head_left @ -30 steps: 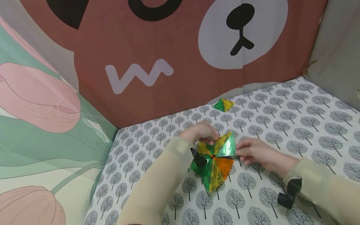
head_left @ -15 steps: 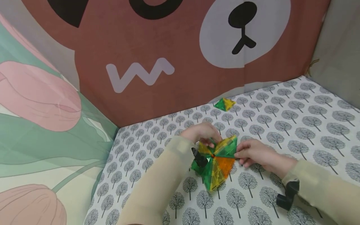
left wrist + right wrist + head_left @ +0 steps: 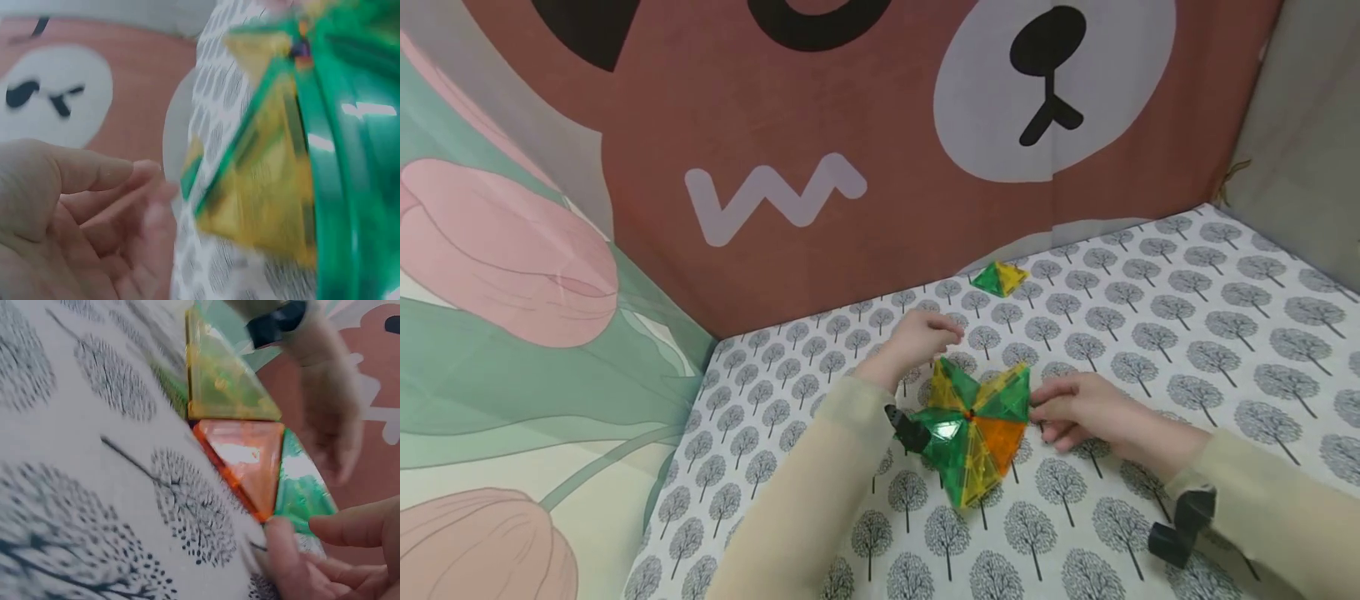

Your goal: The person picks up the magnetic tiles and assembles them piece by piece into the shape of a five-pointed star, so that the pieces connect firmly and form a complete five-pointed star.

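On the patterned cloth lies a star-shaped build of triangular magnetic tiles (image 3: 977, 487), green, yellow and orange, joined round a middle point. My left hand (image 3: 921, 337) is above its far left side, apart from it, fingers loosely bent. Nothing is between its thumb and fingertips in the left wrist view. My right hand (image 3: 1086, 412) is at the build's right edge, fingertips right beside the corner of a green tile (image 3: 303, 484). In the right wrist view its thumb and forefinger stand apart at that corner. An orange tile (image 3: 247, 459) lies next to the green one.
A small green and yellow tile pyramid (image 3: 998, 279) stands farther back, near the wall cloth (image 3: 820, 275) with its bear print. The tree-print cloth (image 3: 1217, 350) covers the surface. Black camera mounts (image 3: 1183, 525) sit at the wrists.
My left hand has let go of the build and moved back and left. The right side's green tile has tilted and settled; my right hand has drawn slightly right.
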Demonstrator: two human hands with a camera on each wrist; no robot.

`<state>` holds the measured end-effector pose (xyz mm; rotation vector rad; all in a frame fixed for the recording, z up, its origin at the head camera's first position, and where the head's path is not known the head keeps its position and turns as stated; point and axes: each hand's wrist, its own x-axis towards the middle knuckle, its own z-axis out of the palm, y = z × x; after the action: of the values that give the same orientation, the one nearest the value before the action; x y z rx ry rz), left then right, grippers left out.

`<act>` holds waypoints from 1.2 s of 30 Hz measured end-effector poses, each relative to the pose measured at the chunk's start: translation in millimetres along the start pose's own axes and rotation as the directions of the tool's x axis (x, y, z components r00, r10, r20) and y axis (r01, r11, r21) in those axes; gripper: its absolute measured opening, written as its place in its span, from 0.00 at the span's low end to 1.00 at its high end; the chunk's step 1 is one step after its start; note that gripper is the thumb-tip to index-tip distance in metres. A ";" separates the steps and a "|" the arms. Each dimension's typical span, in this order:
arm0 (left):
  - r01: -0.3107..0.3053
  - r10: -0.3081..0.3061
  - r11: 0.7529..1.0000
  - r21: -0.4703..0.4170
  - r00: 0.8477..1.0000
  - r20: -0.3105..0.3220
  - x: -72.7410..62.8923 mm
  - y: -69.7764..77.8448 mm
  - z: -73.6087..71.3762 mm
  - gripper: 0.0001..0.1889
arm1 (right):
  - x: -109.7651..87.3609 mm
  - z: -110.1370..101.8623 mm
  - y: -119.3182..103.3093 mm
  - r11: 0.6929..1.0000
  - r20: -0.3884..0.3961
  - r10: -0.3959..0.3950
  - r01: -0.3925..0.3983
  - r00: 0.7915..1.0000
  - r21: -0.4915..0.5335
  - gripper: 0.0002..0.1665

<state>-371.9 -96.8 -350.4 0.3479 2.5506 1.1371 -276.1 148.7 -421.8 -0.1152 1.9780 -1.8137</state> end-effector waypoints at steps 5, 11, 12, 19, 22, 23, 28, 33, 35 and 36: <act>0.091 -0.090 0.995 -0.047 0.996 0.026 -9.7 -27.1 -14.5 0.17 | -24.3 2.0 1.1 0.990 0.141 -0.004 -0.017 0.990 0.141 0.38; 0.128 -0.120 0.989 -0.074 0.987 0.106 -13.0 -37.1 -14.8 0.19 | -45.4 16.8 6.2 0.942 0.288 -0.033 -0.067 0.957 0.330 0.45; 0.128 -0.120 0.989 -0.078 0.988 0.099 -13.1 -37.5 -14.0 0.18 | -46.7 18.8 7.3 0.935 0.292 -0.042 -0.066 0.956 0.350 0.45; 0.137 -0.133 0.984 -0.116 0.990 0.044 -15.1 -41.3 -12.2 0.17 | -44.4 26.9 13.4 0.905 0.260 -0.105 -0.017 0.960 0.426 0.44; 0.142 -0.138 0.979 -0.147 0.990 0.038 -18.1 -45.9 -14.6 0.19 | -40.8 26.4 14.2 0.902 0.239 -0.121 0.006 0.964 0.432 0.43; 0.144 -0.140 0.977 -0.158 0.990 0.036 -19.7 -47.9 -15.9 0.19 | -39.3 26.1 14.0 0.899 0.234 -0.127 0.012 0.964 0.438 0.43; 0.149 -0.147 0.956 -0.253 0.989 0.029 -29.6 -61.3 -22.9 0.18 | -30.5 26.3 4.2 0.890 0.214 -0.118 0.008 0.970 0.456 0.45; 0.157 -0.171 0.905 -0.395 0.985 -0.002 -41.3 -74.8 -28.0 0.18 | -13.6 26.5 -9.4 0.896 0.151 -0.076 0.001 0.986 0.444 0.55; 0.154 -0.175 0.888 -0.433 0.984 -0.010 -46.6 -78.6 -29.0 0.19 | -5.6 24.4 -13.5 0.908 0.137 -0.066 0.002 0.988 0.419 0.59; 0.155 -0.179 0.877 -0.455 0.984 -0.009 -49.4 -80.3 -29.3 0.20 | -1.3 22.9 -15.3 0.914 0.136 -0.062 0.001 0.989 0.405 0.60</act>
<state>-345.0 -186.1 -382.8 -0.0199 2.2052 1.6322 -269.9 125.9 -407.5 -0.1451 1.4740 -2.1291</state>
